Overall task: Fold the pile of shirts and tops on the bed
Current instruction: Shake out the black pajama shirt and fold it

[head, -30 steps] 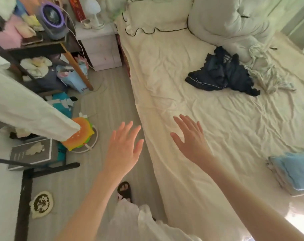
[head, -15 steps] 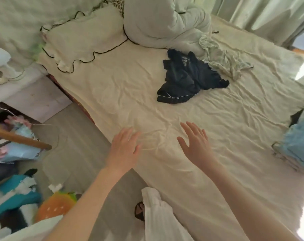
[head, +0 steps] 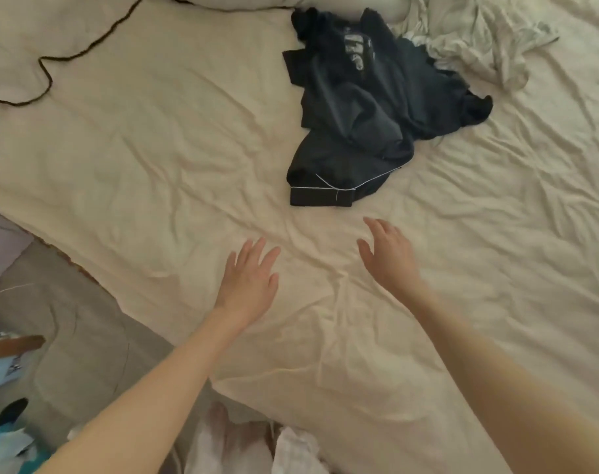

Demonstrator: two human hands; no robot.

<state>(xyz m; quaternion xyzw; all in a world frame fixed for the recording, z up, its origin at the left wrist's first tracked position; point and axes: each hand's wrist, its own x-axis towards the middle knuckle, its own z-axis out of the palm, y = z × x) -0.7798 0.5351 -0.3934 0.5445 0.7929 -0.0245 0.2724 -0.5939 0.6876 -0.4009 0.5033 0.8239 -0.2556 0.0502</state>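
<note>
At the six o'clock edge, crumpled white fabric (head: 291,449) lies below the edge of the bed, too partly shown to name further. Both forearms run up from the lower corners over the cream bedsheet (head: 154,172). The left hand (head: 248,278) is just below the frame's centre, palm down, fingers straight and a little fanned, holding nothing; whether it touches the sheet or floats just above it cannot be told. The right hand (head: 388,256), at about four o'clock from centre, is likewise empty, with fingers relaxed and slightly spread, pointing toward twelve.

Just beyond the right hand's fingertips, at about one o'clock from centre, lies the dark navy garment (head: 356,131), heaped and twisted, with a thin white piping line along its near hem and a pale print near its far end. Touching its far right side, toward two o'clock, is a crumpled pale top (head: 476,39). A black-piped pillow edge (head: 45,63) curls at ten o'clock.

The step in hand appears to be the reach for the next piece to fold, and neither hand has a grip yet. The next move probably calls for taking the navy garment by its near hem or shoulders, lifting it free of the pale top so the two don't drag together, then spreading it flat on the bare sheet near the hands.
</note>
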